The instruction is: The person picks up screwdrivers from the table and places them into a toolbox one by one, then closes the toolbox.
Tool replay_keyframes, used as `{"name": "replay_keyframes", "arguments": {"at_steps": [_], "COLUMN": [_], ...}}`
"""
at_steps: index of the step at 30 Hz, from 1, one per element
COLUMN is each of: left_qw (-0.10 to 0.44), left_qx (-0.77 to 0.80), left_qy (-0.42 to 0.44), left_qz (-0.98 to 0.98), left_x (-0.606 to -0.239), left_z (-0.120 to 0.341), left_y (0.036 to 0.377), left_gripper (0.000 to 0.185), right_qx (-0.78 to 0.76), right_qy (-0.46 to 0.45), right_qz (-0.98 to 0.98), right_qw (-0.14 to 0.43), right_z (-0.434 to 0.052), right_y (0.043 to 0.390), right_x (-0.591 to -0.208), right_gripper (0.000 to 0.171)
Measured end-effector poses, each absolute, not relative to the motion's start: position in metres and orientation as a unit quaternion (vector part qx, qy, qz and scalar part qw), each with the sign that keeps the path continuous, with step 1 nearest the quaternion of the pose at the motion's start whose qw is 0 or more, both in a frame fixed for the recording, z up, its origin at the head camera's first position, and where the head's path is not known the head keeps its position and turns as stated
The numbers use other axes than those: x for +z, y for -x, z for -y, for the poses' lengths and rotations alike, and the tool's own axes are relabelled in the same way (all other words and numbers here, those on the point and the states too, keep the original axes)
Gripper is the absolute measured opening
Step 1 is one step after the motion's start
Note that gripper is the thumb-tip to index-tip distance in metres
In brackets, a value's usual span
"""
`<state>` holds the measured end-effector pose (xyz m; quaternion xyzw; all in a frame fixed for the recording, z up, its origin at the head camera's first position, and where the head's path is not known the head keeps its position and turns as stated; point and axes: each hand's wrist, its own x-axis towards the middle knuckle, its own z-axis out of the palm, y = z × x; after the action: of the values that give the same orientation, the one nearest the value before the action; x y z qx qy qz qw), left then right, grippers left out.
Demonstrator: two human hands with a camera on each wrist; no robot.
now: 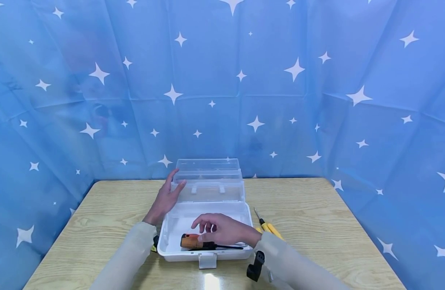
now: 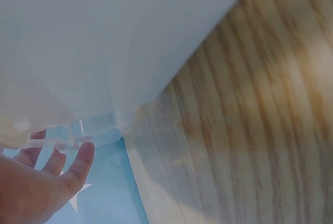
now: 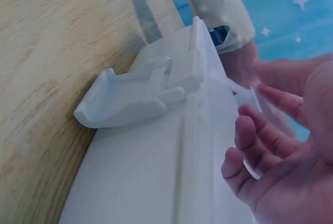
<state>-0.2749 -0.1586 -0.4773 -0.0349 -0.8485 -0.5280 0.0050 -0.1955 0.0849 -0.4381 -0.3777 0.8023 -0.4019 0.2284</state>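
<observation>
I find my left hand (image 1: 165,199) spread flat against the lid (image 1: 208,181), my right hand (image 1: 224,229) loosely curled over the wooden-handled screwdriver (image 1: 200,242) in the box (image 1: 164,237) near the counter's front edge; rigid, light, best gripped by its handle.

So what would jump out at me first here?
Probably the open white toolbox mid-table, with an orange-handled screwdriver lying inside under the right hand. The left hand touches the raised clear lid, and yellow-handled tools lie on the table just right of the box.
</observation>
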Motion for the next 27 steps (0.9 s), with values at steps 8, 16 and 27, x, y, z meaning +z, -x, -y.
{"name": "replay_keyframes", "arguments": {"at_steps": [8,16,27], "left_qw": [0.005,0.004,0.004], "left_qx": [-0.52,-0.518,-0.52], "left_qy": [0.035,0.033,0.038], "left_qz": [0.853,0.855,0.853], "left_x": [-0.476,-0.477,-0.476], "left_z": [0.158,0.158,0.159], "left_y": [0.275,0.276,0.275], "left_gripper": [0.077,0.075,0.075], "right_qx": [-0.417,-0.423,-0.432], "right_qy": [0.375,0.383,0.362], "right_qz": [-0.798,-0.799,-0.813], "right_qw": [0.218,0.188,0.145], "right_z": [-0.096,-0.114,-0.143], "right_y": [0.196,0.196,0.197], "right_x": [-0.43,-0.422,-0.413], "right_gripper": [0.029,0.027,0.027]}}
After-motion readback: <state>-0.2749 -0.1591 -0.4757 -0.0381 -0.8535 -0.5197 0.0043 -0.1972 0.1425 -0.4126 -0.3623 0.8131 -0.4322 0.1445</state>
